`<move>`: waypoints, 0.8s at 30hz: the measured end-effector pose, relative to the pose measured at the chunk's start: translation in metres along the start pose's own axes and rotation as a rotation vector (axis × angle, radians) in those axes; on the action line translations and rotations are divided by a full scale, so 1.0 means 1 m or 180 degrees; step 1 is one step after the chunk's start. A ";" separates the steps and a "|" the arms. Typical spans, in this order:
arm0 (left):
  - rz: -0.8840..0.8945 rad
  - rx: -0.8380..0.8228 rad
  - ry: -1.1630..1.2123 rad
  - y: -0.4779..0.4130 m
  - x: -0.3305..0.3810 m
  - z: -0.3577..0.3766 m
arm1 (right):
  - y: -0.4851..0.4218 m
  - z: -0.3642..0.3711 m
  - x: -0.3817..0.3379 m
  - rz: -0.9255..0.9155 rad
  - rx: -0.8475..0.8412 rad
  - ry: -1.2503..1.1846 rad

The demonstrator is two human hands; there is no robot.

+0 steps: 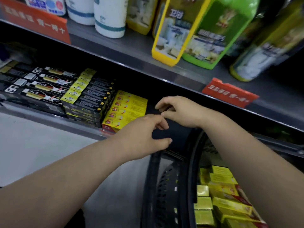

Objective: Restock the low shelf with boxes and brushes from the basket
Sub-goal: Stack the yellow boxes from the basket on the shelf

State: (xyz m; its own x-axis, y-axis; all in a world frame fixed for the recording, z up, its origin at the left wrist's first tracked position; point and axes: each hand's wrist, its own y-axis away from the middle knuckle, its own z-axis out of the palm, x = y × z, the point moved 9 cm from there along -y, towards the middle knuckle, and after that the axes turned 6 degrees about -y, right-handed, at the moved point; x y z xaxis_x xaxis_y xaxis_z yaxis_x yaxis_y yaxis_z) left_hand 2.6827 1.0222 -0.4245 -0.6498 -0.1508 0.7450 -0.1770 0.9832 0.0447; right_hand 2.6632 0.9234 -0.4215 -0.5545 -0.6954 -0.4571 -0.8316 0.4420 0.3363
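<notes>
The fingers [162, 124] of the left hand [143, 137] are seen loosely curled, with the thumb spread away toward 5 o'clock; nothing is held between them. The fingers [162, 106] of the right hand [182, 111] are bent and drawn near to each other, at 1 o'clock from the left hand; whether something small and dark is pinched there cannot be told, because the dark background hides it. The tips of the two hands are almost touching, in front of a dark free space on the low shelf [49, 116].

At 9 o'clock from the hands, a stack of yellow boxes [126, 109] is placed on the low shelf, just beside the left hand; further toward 10 o'clock, black and yellow boxes [88, 94] are stacked, and then a row of black boxes with a brush picture [44, 86] is laid.

At 5 o'clock from the hands, the dark basket [162, 186] is found, under the right forearm; yellow and gold boxes [225, 195] are lying inside it, in a loose pile.

At 12 o'clock, on the upper shelf [131, 51], a yellow bottle [171, 30] and a green bottle [213, 33] are standing side by side; white containers [108, 17] are seen toward 11 o'clock; red price tags [230, 92] are fixed on the shelf edge; the print is blurred and cannot be read.
</notes>
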 end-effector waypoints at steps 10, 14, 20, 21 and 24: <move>0.0825 -0.0828 0.0174 0.008 0.116 0.092 | 0.183 0.005 0.113 0.0555 0.0644 -0.1097; 0.0865 -0.1075 0.0132 0.009 0.135 0.132 | 0.238 0.046 0.195 0.1197 0.0623 -0.1004; 0.0716 -0.1381 -0.0085 0.013 0.134 0.178 | 0.281 0.110 0.297 0.2112 -0.0127 -0.0152; 0.0714 -0.1425 -0.0146 0.014 0.135 0.184 | 0.282 0.115 0.307 0.2211 -0.0227 -0.0062; 0.0667 -0.1573 -0.0258 0.016 0.135 0.197 | 0.284 0.132 0.326 0.2452 -0.0375 -0.0098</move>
State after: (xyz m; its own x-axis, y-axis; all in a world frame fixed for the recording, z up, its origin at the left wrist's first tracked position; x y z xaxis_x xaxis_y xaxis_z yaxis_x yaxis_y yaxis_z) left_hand 2.4463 0.9969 -0.4540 -0.6922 0.0653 0.7187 0.3185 0.9213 0.2230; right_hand 2.2426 0.8970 -0.5837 -0.9764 -0.2000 -0.0812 -0.2037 0.7296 0.6528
